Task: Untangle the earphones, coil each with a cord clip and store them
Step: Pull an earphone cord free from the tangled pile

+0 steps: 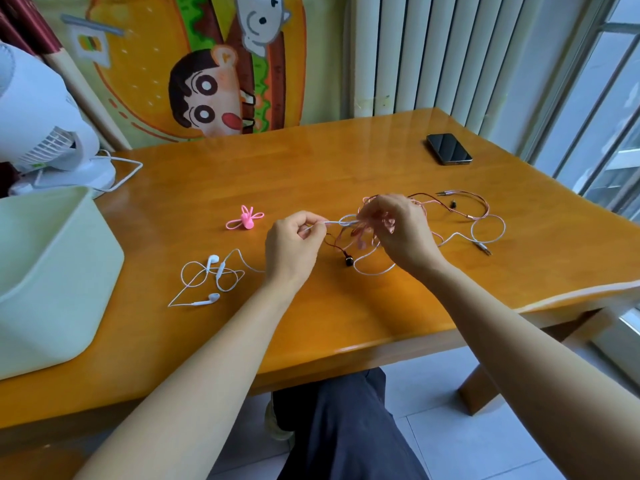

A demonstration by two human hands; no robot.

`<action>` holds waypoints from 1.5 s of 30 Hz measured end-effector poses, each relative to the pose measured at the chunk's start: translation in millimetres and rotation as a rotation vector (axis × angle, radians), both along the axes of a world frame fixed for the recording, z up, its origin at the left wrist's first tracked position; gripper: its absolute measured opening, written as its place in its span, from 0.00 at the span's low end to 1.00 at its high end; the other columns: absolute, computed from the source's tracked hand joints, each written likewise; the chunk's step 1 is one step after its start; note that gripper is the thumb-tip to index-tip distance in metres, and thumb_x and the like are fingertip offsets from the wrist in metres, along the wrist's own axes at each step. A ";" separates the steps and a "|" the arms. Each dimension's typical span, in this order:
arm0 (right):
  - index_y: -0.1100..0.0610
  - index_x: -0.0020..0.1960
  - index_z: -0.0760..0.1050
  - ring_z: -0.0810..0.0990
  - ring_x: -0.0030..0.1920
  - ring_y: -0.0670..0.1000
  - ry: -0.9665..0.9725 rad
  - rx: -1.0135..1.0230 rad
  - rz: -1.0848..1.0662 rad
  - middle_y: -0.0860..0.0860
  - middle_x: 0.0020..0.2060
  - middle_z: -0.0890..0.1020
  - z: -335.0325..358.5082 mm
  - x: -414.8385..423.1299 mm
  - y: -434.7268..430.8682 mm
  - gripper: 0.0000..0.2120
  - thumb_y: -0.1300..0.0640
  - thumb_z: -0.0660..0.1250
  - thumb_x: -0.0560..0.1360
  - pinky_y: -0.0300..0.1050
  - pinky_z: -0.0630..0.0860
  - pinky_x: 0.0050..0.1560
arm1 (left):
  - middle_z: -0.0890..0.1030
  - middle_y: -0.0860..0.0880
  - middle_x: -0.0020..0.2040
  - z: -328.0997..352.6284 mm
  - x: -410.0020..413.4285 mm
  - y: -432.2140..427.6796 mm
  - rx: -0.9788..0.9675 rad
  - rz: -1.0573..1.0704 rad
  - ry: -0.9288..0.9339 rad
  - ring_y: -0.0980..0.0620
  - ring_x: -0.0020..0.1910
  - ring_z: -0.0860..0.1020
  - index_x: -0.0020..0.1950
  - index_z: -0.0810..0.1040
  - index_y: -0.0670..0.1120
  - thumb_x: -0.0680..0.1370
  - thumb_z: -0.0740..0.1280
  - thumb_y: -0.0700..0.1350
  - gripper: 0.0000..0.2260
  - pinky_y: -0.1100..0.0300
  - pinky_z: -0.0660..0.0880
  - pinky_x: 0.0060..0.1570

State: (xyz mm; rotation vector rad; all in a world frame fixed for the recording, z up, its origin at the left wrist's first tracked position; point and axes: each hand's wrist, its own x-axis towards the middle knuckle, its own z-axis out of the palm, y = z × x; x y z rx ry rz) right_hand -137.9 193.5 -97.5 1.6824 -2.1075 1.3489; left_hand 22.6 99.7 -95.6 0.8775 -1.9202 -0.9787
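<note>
Just right of the pink cord clip [245, 220], the left hand [294, 242] pinched the white earphone cord [332, 222]; the right hand [398, 230] gripped the pink cable tangle [367, 232] with curled fingers; the cords appeared light, limp and snag-prone, best held beside the knot, not by the earbuds [213, 260].

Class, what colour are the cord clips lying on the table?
Pink: the cord clips, seen in the head view.

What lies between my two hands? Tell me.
A white earphone cord, from the left hand to the pink tangle in the right hand; head view.
</note>
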 end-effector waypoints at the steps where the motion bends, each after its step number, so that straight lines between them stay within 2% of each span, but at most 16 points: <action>1: 0.56 0.44 0.81 0.79 0.45 0.53 0.002 0.066 0.018 0.51 0.42 0.82 -3.1 1.4 -0.7 0.12 0.71 0.67 0.69 0.50 0.75 0.45 | 0.84 0.51 0.37 -1.7 0.5 -0.9 0.002 0.018 0.009 0.48 0.39 0.81 0.44 0.85 0.49 0.77 0.68 0.43 0.06 0.49 0.77 0.39; 4: 0.54 0.41 0.79 0.76 0.46 0.55 -0.011 0.147 0.009 0.49 0.42 0.79 -6.1 5.4 1.2 0.13 0.65 0.62 0.62 0.56 0.73 0.48 | 0.84 0.53 0.37 -8.5 1.6 0.0 0.011 0.025 -0.013 0.48 0.36 0.80 0.44 0.85 0.50 0.77 0.67 0.43 0.07 0.50 0.77 0.37; 6: 0.51 0.42 0.78 0.73 0.49 0.53 -0.029 0.213 0.037 0.48 0.45 0.77 -4.0 9.9 2.3 0.10 0.57 0.61 0.63 0.53 0.68 0.52 | 0.83 0.50 0.35 -10.6 1.1 1.2 0.009 0.008 -0.020 0.46 0.34 0.78 0.43 0.84 0.50 0.77 0.67 0.43 0.07 0.50 0.73 0.33; 9: 0.49 0.46 0.77 0.71 0.54 0.51 -0.002 0.331 0.073 0.48 0.49 0.75 -3.4 13.8 1.0 0.12 0.46 0.61 0.66 0.48 0.59 0.53 | 0.83 0.52 0.36 -8.9 1.1 1.4 0.020 -0.019 -0.006 0.49 0.36 0.79 0.41 0.83 0.50 0.76 0.66 0.44 0.07 0.52 0.74 0.35; 13: 0.51 0.40 0.75 0.76 0.49 0.52 -0.112 0.106 0.076 0.51 0.44 0.79 3.5 16.4 4.2 0.05 0.50 0.65 0.70 0.52 0.69 0.52 | 0.73 0.57 0.28 -4.2 -0.6 4.0 0.141 -0.009 0.047 0.58 0.28 0.68 0.41 0.79 0.49 0.78 0.63 0.41 0.09 0.60 0.64 0.30; 15: 0.58 0.42 0.76 0.78 0.43 0.46 -0.303 -0.057 0.114 0.53 0.42 0.79 14.3 17.1 7.7 0.04 0.58 0.67 0.74 0.43 0.74 0.46 | 0.69 0.57 0.26 -2.9 -4.1 2.7 0.265 0.017 0.152 0.56 0.28 0.64 0.40 0.78 0.49 0.79 0.61 0.40 0.11 0.59 0.61 0.31; 17: 0.63 0.45 0.75 0.75 0.36 0.40 -0.439 -0.143 0.141 0.53 0.40 0.78 26.1 17.0 10.6 0.03 0.63 0.67 0.77 0.33 0.72 0.38 | 0.68 0.55 0.28 0.2 -7.6 1.2 0.338 0.049 0.240 0.54 0.30 0.63 0.40 0.76 0.49 0.80 0.61 0.40 0.11 0.58 0.60 0.32; 18: 0.63 0.46 0.75 0.74 0.36 0.40 -0.456 -0.154 0.143 0.51 0.38 0.77 29.9 16.3 10.9 0.03 0.63 0.67 0.77 0.32 0.71 0.37 | 0.68 0.54 0.29 2.6 -9.2 1.9 0.343 0.056 0.261 0.55 0.30 0.63 0.40 0.76 0.49 0.80 0.60 0.40 0.11 0.58 0.61 0.31; 22: 0.62 0.47 0.73 0.68 0.32 0.43 -0.546 -0.084 0.217 0.47 0.32 0.72 34.4 16.1 13.6 0.02 0.64 0.63 0.78 0.36 0.65 0.33 | 0.69 0.53 0.31 11.0 -12.2 6.8 0.357 0.042 0.306 0.56 0.30 0.64 0.41 0.75 0.49 0.80 0.61 0.39 0.10 0.64 0.61 0.30; 26: 0.64 0.46 0.77 0.78 0.33 0.47 -0.549 0.229 0.402 0.54 0.31 0.80 36.8 19.8 23.6 0.13 0.64 0.54 0.80 0.38 0.74 0.37 | 0.75 0.51 0.35 13.4 -11.9 9.5 0.397 0.000 0.301 0.56 0.34 0.71 0.42 0.75 0.47 0.80 0.60 0.38 0.10 0.69 0.68 0.34; 29: 0.60 0.52 0.79 0.79 0.32 0.50 -0.517 0.218 0.228 0.61 0.33 0.81 29.7 19.0 16.0 0.10 0.60 0.59 0.81 0.45 0.75 0.37 | 0.78 0.50 0.40 16.7 -10.8 14.6 0.380 -0.042 0.274 0.56 0.37 0.75 0.42 0.75 0.48 0.81 0.59 0.38 0.10 0.73 0.69 0.32; 32: 0.55 0.53 0.82 0.77 0.32 0.52 -0.384 0.255 0.133 0.54 0.34 0.82 26.5 15.4 5.9 0.08 0.54 0.69 0.77 0.50 0.72 0.34 | 0.79 0.49 0.41 17.1 -9.7 17.3 0.354 -0.073 0.270 0.55 0.39 0.77 0.43 0.75 0.48 0.81 0.59 0.40 0.09 0.67 0.71 0.36; 35: 0.55 0.46 0.83 0.82 0.39 0.54 -0.248 0.370 0.145 0.53 0.39 0.85 29.9 17.9 1.4 0.07 0.52 0.72 0.74 0.54 0.78 0.43 | 0.82 0.45 0.42 18.7 -6.5 17.2 0.352 -0.102 0.287 0.53 0.41 0.80 0.45 0.75 0.49 0.82 0.59 0.41 0.08 0.67 0.73 0.35; 39: 0.58 0.43 0.80 0.80 0.34 0.45 -0.317 0.071 0.035 0.50 0.35 0.83 34.0 23.8 -0.1 0.04 0.59 0.69 0.75 0.44 0.76 0.37 | 0.79 0.48 0.36 25.1 -3.5 18.6 0.356 -0.137 0.347 0.50 0.40 0.80 0.45 0.73 0.48 0.83 0.56 0.39 0.10 0.60 0.76 0.42; 41: 0.60 0.45 0.79 0.84 0.35 0.46 -0.383 -0.042 0.034 0.51 0.35 0.84 37.2 28.8 0.2 0.03 0.62 0.67 0.76 0.44 0.79 0.37 | 0.79 0.48 0.36 28.6 -5.0 21.1 0.348 -0.146 0.349 0.49 0.42 0.80 0.46 0.73 0.49 0.84 0.55 0.40 0.10 0.56 0.76 0.48; 45: 0.61 0.46 0.79 0.83 0.39 0.46 -0.358 -0.116 0.080 0.52 0.40 0.84 47.7 32.7 1.1 0.03 0.61 0.68 0.77 0.43 0.80 0.40 | 0.77 0.48 0.37 34.4 -7.1 21.1 0.342 -0.138 0.389 0.50 0.41 0.78 0.44 0.74 0.51 0.83 0.56 0.41 0.11 0.50 0.75 0.50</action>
